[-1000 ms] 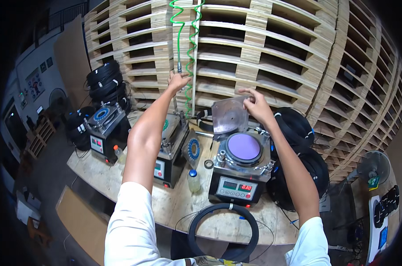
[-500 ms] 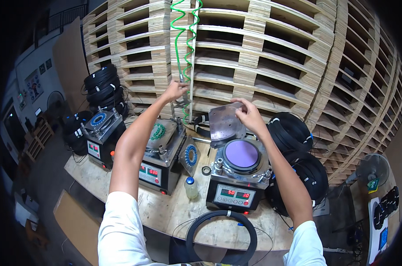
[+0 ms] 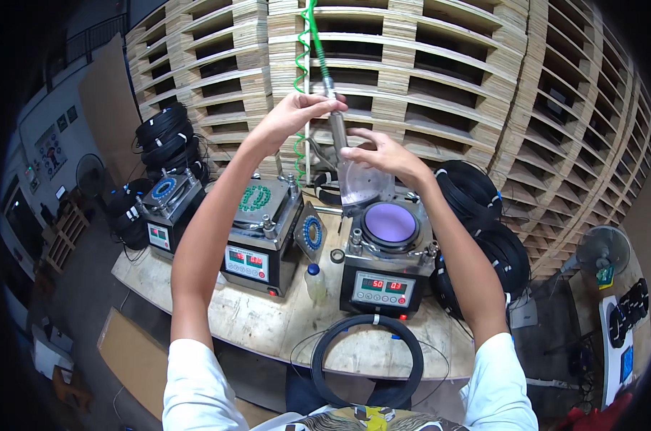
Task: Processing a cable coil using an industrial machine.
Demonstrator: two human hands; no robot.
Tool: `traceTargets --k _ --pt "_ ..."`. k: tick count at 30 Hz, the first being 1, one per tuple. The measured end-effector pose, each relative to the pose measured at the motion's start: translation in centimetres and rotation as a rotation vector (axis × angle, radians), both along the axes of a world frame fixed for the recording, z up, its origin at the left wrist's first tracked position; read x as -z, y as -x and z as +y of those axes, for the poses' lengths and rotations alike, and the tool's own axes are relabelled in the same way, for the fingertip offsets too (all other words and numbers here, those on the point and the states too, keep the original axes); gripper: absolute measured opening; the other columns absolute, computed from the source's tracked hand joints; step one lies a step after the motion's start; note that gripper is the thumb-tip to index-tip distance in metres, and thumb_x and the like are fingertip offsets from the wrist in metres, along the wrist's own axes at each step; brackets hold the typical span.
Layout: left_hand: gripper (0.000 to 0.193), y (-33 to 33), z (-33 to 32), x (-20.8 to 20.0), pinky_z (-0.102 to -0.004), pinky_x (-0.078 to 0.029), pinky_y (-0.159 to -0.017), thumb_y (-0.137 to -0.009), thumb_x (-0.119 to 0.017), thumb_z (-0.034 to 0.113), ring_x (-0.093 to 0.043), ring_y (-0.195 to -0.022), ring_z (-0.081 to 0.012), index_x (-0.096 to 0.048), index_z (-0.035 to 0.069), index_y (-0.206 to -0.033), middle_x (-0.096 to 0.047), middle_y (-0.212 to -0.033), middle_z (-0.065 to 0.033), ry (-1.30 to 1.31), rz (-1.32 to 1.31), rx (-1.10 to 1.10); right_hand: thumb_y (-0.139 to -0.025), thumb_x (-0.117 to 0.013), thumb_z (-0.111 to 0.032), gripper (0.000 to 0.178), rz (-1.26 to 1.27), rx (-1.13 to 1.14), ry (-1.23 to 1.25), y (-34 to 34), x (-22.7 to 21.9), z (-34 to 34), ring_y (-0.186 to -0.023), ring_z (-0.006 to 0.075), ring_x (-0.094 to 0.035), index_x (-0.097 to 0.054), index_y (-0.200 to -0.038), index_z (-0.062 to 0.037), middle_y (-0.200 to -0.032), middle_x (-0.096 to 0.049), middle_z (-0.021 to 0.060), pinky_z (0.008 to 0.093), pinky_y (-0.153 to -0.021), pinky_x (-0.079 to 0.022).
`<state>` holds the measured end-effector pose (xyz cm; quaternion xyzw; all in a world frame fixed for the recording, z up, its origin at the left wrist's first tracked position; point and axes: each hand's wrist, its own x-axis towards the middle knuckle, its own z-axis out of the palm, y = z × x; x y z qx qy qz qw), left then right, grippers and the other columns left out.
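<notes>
My left hand is closed on the upper end of a metal air gun, which hangs from a green coiled hose. Beside the gun's lower part is my right hand, its thumb and forefinger apart, the tips close to the metal. Whether they touch it is hard to tell. Beneath both hands stands a benchtop machine with a lit red display. A round purple pad lies on its top, and a raised clear plate leans behind the pad, partly hidden by my right hand and the gun.
Left of this machine stand one with a green bead ring and another with a blue ring. A blue-capped bottle and a black cable coil are nearer me. More coils sit right; stacked pallets rise behind.
My left hand has moved right and up with the air gun, drawing its hose along. My right hand has come left and slightly lower, to the gun. The view has shifted a little.
</notes>
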<state>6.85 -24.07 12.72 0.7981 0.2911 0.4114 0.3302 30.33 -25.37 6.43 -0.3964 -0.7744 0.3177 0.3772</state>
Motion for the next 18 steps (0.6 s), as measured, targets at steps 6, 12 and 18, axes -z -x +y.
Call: traceTargets --k 6,12,18 --pt "0.033 -4.6 -7.7 -0.6 -0.0279 -0.051 -0.092 -0.097 -0.064 0.033 -0.065 -0.099 -0.0099 -0.075 0.006 -0.111 -0.069 -0.117 -0.004 0.076 0.163 0.229 -0.093 -0.06 -0.013 0.035 0.337 -0.255 0.315 -0.4 -1.6 -7.1 -0.093 0.023 -0.071 -0.055 -0.126 -0.001 -0.104 -0.069 0.0169 0.0358 -0.08 -0.059" --pt "0.025 -6.1 -6.4 6.6 -0.0333 -0.049 -0.095 -0.095 -0.063 0.023 -0.059 -0.113 -0.021 -0.074 0.001 -0.101 -0.055 -0.134 -0.0145 -0.242 -0.203 -0.046 -0.086 -0.051 -0.004 0.035 0.254 0.042 0.245 -4.8 2.5 -10.3 -0.083 0.0145 -0.067 -0.063 -0.118 -0.0016 -0.096 -0.068 0.0108 0.0291 -0.077 -0.056" --pt "0.046 -8.0 -1.3 24.6 -0.0288 -0.049 -0.087 -0.088 -0.069 0.014 -0.061 -0.102 -0.0163 -0.054 0.001 -0.13 -0.06 -0.124 -0.013 0.206 -0.522 -0.574 -0.086 -0.051 -0.005 0.029 0.522 0.169 0.189 -4.7 8.8 -9.6 -0.079 0.0127 -0.065 -0.063 -0.112 -0.0023 -0.088 -0.065 0.0063 0.0278 -0.073 -0.054"
